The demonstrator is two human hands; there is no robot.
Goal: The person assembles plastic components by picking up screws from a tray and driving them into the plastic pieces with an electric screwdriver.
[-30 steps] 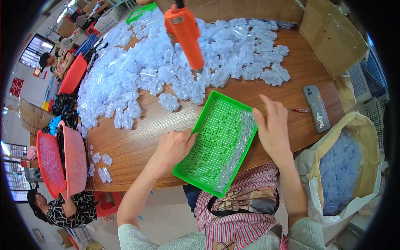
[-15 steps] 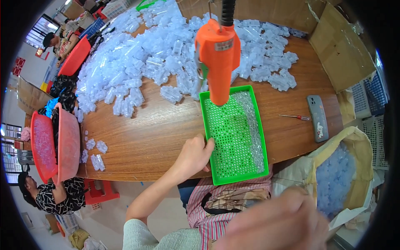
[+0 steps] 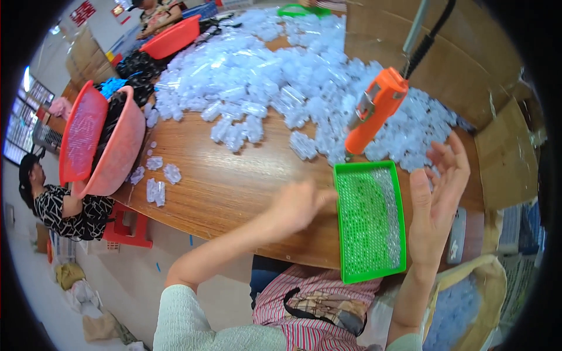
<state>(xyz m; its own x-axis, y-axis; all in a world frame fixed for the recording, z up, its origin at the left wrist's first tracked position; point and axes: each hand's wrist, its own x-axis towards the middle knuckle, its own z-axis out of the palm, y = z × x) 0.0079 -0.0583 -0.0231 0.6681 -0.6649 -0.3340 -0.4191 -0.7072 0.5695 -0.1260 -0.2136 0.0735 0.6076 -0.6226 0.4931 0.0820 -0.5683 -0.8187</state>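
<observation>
A green perforated tray (image 3: 363, 228) lies at the table's front edge, with many small silver metal pieces (image 3: 390, 216) gathered along its right side. My left hand (image 3: 297, 206), smeared by motion, is just left of the tray; its finger closure is unclear, and one digit points toward the tray's left rim. Right of the tray, my right hand (image 3: 439, 193) is raised and open, fingers apart and nothing in it. Above the tray's far end hangs an orange electric screwdriver (image 3: 377, 108) on a black coiled cord. Neither hand touches it.
Clear plastic parts (image 3: 252, 70) are heaped across the far table. A few lie loose (image 3: 156, 191) at the left. Red baskets (image 3: 120, 146) stand at the left edge. Cardboard (image 3: 506, 155) walls the right. A phone (image 3: 457, 234) lies behind my right hand, beside an open sack (image 3: 497, 281). Two people work nearby.
My view has shifted. My left hand has drawn away from the tray's rim. My right hand has come up from the lower edge to beside the tray. The hanging electric screwdriver now tilts.
</observation>
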